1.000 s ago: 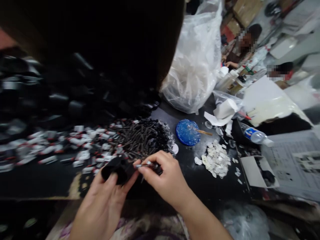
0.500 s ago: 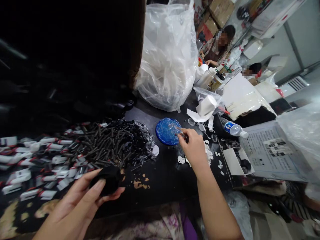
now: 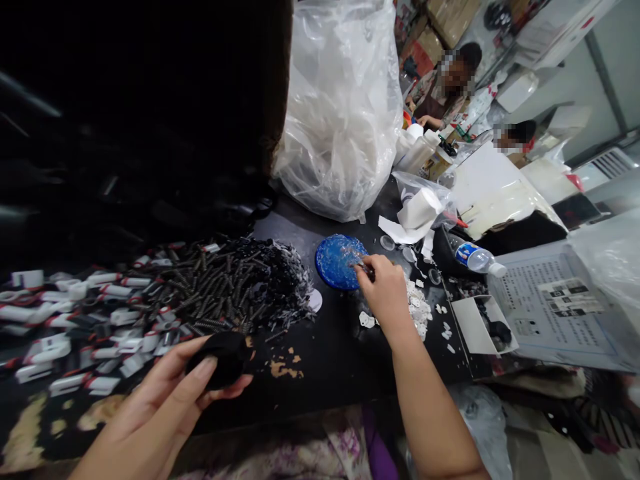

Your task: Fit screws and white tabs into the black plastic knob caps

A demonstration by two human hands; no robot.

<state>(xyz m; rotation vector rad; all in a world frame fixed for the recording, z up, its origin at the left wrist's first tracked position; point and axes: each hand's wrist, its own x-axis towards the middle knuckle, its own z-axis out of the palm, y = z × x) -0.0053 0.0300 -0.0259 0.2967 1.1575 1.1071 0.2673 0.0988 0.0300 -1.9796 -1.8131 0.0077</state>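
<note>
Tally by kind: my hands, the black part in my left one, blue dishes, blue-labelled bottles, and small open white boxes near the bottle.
Left hand plus right hand: 2
Black part: 1
Blue dish: 1
Blue-labelled bottle: 1
Small open white box: 1
Total: 6

Looks forward and down from the wearer's head over the surface (image 3: 330, 367). Sees the left hand (image 3: 177, 390) and right hand (image 3: 387, 293) from close above, cropping both arms (image 3: 430, 400) at the bottom edge. Reaches past a clear plastic bag (image 3: 345, 113) to a co-worker (image 3: 431, 103) well back at upper right. Stops at upper left against a dark bulk (image 3: 160, 100). Sits tilted sideways.
</note>
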